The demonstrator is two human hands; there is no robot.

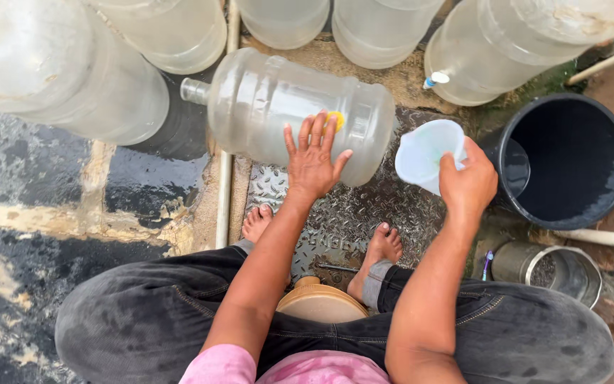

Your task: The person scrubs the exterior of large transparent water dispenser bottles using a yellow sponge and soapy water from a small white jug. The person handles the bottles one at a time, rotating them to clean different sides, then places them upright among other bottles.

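On wet ground, we are steadying a toppled clear jug (300,114) with our flat, spread left hand (312,160); our right hand (467,183) is gripping a pale scoop (428,151), pouring not begun.

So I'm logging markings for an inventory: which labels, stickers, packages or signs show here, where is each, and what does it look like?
Sticker: small, round, yellow, on the side of the clear jug lying on its side, beside the left hand fingertips.
Embossed lettering: raised in the grey metal tread plate, between the bare feet.
No packages, signs or screens in view.
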